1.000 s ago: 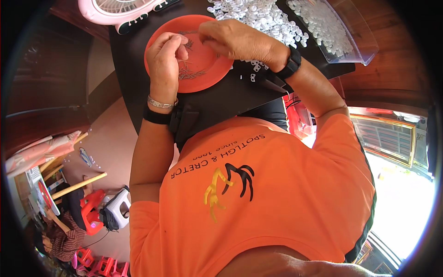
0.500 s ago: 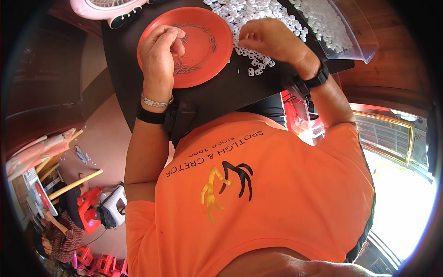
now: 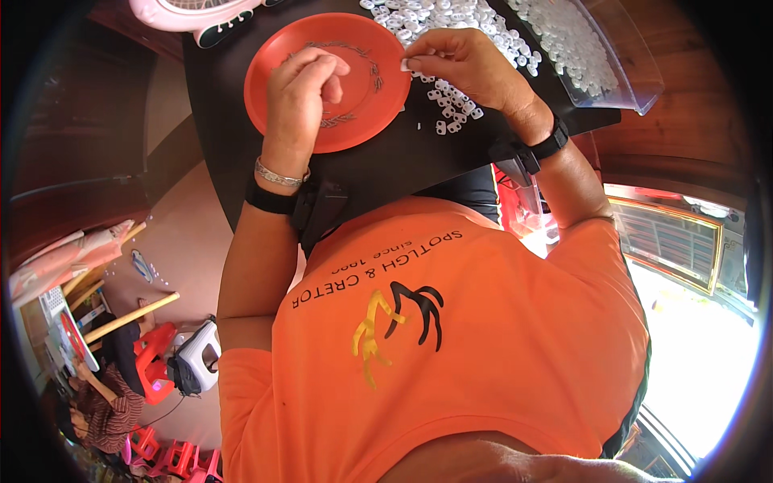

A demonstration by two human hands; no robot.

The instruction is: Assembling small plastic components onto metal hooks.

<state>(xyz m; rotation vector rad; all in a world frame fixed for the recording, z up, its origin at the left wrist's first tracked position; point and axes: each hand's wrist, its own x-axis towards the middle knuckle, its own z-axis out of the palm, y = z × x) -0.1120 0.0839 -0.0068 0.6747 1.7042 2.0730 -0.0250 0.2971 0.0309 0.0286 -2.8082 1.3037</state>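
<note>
At about nine o'clock of the scene, the left hand point(image 3: 302, 88) hovers over the orange plate point(image 3: 278, 48), fingers curled in toward the palm; its grip looks clenched, though whether anything small sits inside it cannot be told. A silver bracelet point(image 3: 278, 175) and a black wrist strap point(image 3: 270, 199) ring that forearm. The plate lies flat on the black worktop point(image 3: 386, 169), with a dark sprig pattern around its well.

Just past the plate's three o'clock rim, the right hand point(image 3: 467, 64) pinches a small white piece point(image 3: 405, 64) between thumb and fingertips, its grip grasping that piece right at the plate's edge. Beneath and beyond that hand, a loose heap of white pieces point(image 3: 447, 101) spreads across the worktop toward twelve o'clock. A black wristband point(image 3: 551, 145) sits on the right wrist.

Further toward two o'clock, a clear tray point(image 3: 636, 76) holds more white pieces. At eleven o'clock, a pink fan point(image 3: 189, 12) stands at the worktop's far edge.
</note>
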